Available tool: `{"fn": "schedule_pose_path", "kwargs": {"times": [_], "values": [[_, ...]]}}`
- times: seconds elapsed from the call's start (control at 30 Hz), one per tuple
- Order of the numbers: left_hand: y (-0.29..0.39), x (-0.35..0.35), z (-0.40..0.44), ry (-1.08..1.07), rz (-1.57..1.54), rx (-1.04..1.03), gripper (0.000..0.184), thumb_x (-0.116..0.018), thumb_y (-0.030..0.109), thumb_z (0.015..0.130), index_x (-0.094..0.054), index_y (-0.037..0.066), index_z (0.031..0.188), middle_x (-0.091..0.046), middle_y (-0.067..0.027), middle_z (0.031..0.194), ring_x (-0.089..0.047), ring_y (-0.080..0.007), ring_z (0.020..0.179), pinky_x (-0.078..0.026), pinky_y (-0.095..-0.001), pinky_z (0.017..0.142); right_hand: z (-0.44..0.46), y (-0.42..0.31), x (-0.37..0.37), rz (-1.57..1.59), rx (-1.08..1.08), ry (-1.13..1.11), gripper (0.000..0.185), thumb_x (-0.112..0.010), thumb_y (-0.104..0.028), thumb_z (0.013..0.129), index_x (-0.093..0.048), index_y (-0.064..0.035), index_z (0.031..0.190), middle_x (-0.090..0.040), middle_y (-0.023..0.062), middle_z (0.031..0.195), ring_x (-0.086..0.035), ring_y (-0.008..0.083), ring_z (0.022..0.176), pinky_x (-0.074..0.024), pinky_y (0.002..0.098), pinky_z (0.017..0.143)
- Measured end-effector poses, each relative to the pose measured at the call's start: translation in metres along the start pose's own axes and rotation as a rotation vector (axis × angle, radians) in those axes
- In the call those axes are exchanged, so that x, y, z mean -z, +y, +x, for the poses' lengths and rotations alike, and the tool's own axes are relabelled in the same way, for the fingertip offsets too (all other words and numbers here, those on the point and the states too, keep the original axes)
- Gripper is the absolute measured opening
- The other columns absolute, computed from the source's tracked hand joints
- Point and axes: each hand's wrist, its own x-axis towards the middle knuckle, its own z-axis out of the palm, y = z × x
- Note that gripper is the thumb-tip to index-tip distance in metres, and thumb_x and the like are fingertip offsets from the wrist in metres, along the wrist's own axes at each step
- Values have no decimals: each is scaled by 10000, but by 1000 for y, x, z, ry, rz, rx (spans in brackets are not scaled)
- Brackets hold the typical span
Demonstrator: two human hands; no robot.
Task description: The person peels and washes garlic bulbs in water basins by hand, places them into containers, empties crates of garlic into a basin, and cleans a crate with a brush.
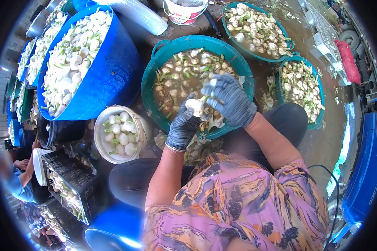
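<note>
My left hand (pixel 184 127), in a dark glove, is closed around a white garlic bulb (pixel 194 107) with a short green stem. Close on its right, my right hand (pixel 230 100), gloved too, has its fingers curled beside the stem. A small pale bit shows at those fingertips, too blurred to name. Both hands are over the near side of a green tub (pixel 146 90), where many unpeeled bulbs (pixel 176 69) sit in brown water. Loose pale skins (pixel 215 122) hang at the tub's near rim, below my right hand.
Left of the tub stands a white bucket (pixel 144 144) of clean bulbs. Behind it leans a large blue tub (pixel 113 71) heaped with them. Two more green tubs of bulbs (pixel 255 31) are on the right. Black crates (pixel 71 167) and other people (pixel 23 175) are far left.
</note>
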Motion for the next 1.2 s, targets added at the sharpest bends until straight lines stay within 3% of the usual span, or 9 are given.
{"fn": "schedule_pose_path", "kwargs": {"times": [0.27,0.57,0.7,0.8,0.97,1.03,1.1,1.17,1.2], "values": [[-5,7,-2,-32,233,39,596,-736,215,788,-480,54,1301,-566,-64,1194,-550,-195,1109,-441,-350,964,-8,-12,-9,-31,93,-161,206,-713,-144,775,-669,-76,964,-636,85,899,-615,260,884,-486,397,856],[10,-9,-16,-47,739,2,698,-722,242,829,-388,49,1411,-521,-68,1310,-499,-156,1175,-407,-302,1003,-5,-6,-32,548,-674,-321,163,-611,-184,835,-613,-21,835,-595,197,699,-626,348,725,-505,445,696],[13,-4,-14,-50,760,59,649,-658,275,907,-363,24,1428,-518,-85,1306,-505,-172,1168,-413,-304,999,-19,-14,-35,267,-346,-56,123,-615,-91,867,-593,-31,972,-615,149,820,-640,255,787,-499,369,745],[13,-9,-14,111,841,71,653,-641,274,927,-331,15,1439,-544,-98,1254,-538,-168,1102,-441,-288,957,-25,-14,-35,606,-342,-23,165,-663,-133,849,-583,-24,943,-618,161,859,-623,324,777,-503,400,721],[0,6,-21,66,1103,-176,659,-639,186,930,-279,42,1463,-558,-96,1181,-559,-140,1002,-490,-264,853,-31,-15,-25,408,-350,-308,211,-684,-219,857,-570,-42,878,-614,161,825,-586,367,734,-479,425,661],[4,-12,-34,86,1091,-134,655,-635,124,913,-287,31,1459,-551,-102,1199,-552,-155,1045,-471,-277,903,-30,-22,-24,394,-343,-286,230,-675,-247,866,-563,-47,846,-609,160,795,-582,368,722,-475,426,649],[10,-17,-38,-49,1325,-385,669,-624,69,864,-302,8,1448,-550,-133,1234,-554,-209,1110,-450,-323,967,-34,-22,-32,345,-333,-294,244,-662,-275,874,-587,-44,847,-593,151,726,-581,364,680,-472,435,635],[17,-21,-44,-73,1659,-543,720,-618,21,767,-330,-13,1426,-530,-198,1292,-524,-304,1215,-395,-386,1051,-30,-34,-29,475,-495,-304,232,-640,-277,895,-621,-47,911,-608,153,725,-602,324,658,-484,413,631],[17,-23,-50,-31,1513,-518,691,-621,32,787,-344,-13,1418,-529,-188,1296,-521,-287,1215,-398,-376,1047,-29,-39,-33,505,-576,-312,234,-632,-276,904,-628,-44,931,-622,145,745,-613,289,663,-487,394,627]]}}
